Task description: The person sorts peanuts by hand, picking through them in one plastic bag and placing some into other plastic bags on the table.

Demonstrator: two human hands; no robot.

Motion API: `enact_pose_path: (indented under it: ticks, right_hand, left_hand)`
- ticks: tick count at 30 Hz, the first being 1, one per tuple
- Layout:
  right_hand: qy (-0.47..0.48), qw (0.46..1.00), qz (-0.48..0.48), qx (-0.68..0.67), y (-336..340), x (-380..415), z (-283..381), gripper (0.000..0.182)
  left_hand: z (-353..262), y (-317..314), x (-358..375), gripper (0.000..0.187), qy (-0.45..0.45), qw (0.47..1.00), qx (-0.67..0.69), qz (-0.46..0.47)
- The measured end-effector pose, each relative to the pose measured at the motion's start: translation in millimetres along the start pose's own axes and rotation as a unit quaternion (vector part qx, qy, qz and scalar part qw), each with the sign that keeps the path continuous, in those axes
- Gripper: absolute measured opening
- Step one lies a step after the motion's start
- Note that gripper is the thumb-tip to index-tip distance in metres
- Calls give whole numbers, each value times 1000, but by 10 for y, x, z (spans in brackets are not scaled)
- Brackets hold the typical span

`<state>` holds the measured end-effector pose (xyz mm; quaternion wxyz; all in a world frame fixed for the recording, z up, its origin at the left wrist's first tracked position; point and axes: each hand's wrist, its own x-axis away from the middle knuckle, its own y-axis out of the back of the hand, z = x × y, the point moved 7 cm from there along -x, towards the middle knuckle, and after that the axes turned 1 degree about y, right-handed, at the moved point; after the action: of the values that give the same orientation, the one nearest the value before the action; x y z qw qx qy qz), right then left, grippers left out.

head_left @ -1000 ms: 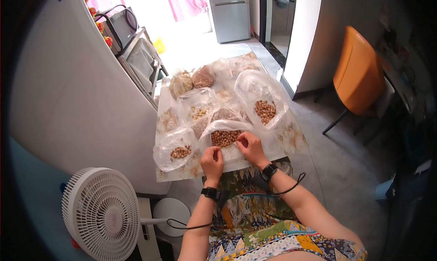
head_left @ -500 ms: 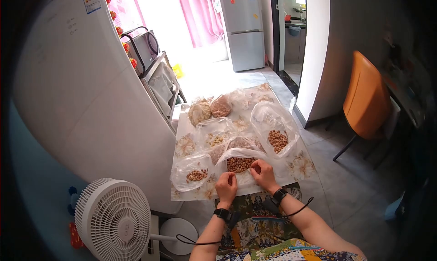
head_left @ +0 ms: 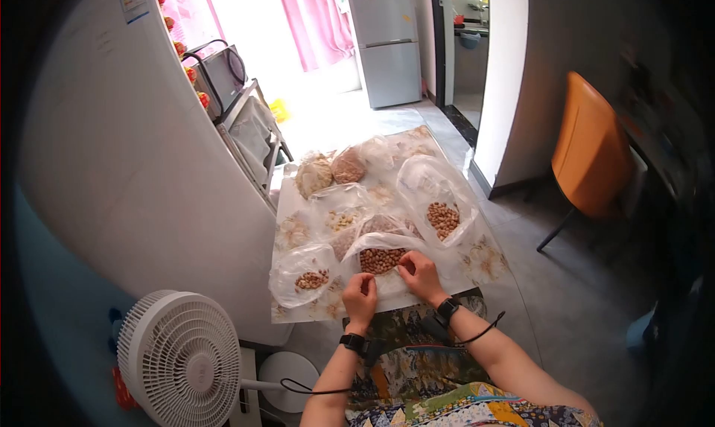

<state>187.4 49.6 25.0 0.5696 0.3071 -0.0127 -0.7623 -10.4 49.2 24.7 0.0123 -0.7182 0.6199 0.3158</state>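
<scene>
In the head view, a clear plastic bag (head_left: pixel 359 253) lies open at the near side of the table with many reddish-brown kernels, like peanuts (head_left: pixel 381 261), in it. At the bag's near left edge is my left hand (head_left: pixel 360 297), closed with thumb and fingertips together. My right hand (head_left: pixel 419 273) is closed in a pinch beside the kernels, at the bag's right side. Whatever either hand grips is too small or hidden to make out. An open bag with fewer kernels (head_left: pixel 311 280) sits to the left, and another bag of brown kernels (head_left: pixel 443 221) to the right.
A bag of pale pieces (head_left: pixel 342 220) lies mid-table; two fuller bags, one pale (head_left: pixel 313 175) and one pinkish (head_left: pixel 348 165), stand behind. A white fan (head_left: pixel 181 360) is at lower left. An orange chair (head_left: pixel 592 148) stands right of the table (head_left: pixel 484 262).
The whole view has shifted slightly, so the table and bags appear a little further left and up. Both hands stay closed at the near bag, with little visible movement relative to it.
</scene>
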Motion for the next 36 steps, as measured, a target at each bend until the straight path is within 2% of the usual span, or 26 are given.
enact_pose_path:
  ticks: [3,4,7,8,9,10,12,14,15,21,25,28,33,36]
  right_hand:
    - [4,1000,4,11,13,-10,19,12]
    - [4,1000,2,14,18,-8,32,11]
    - [-3,1000,6,-4,21,-2,25,11]
    - [-7,1000,9,-6,16,10,17,11]
    - [-10,1000,12,-9,8,9,17,11]
    - [-9,1000,15,-11,5,-1,20,11]
    - [-7,1000,15,0,15,-16,33,12]
    - [-8,1000,15,-1,13,0,36,12]
    - [-10,1000,15,-7,16,-1,36,12]
    - [7,1000,6,-1,20,8,29,11]
    - [14,1000,2,5,5,-4,10,11]
    - [16,1000,1,7,1,-3,13,11]
    - [11,1000,1,5,-9,6,-1,11]
    - [12,1000,5,10,-2,-8,17,11]
  left_hand:
    - [-301,112,16,5,-49,999,6,7]
    - [-412,137,77,7,-69,997,13,42]
    - [-544,87,417,4,0,973,111,203]
    - [-322,-25,695,6,139,917,197,317]
    - [-241,-91,955,17,184,848,274,415]
    - [-185,-105,1266,29,233,770,296,515]
    - [-274,-37,1894,44,226,639,327,659]
    - [-381,47,2562,51,252,500,357,748]
    - [-235,135,2850,67,210,477,378,765]
    - [-497,253,2780,92,218,460,471,721]
    - [-873,239,2462,119,212,455,438,746]
    - [-78,140,3094,126,126,444,536,707]
    - [-376,128,2931,117,213,437,472,736]
    - [-346,202,2929,111,267,442,443,732]
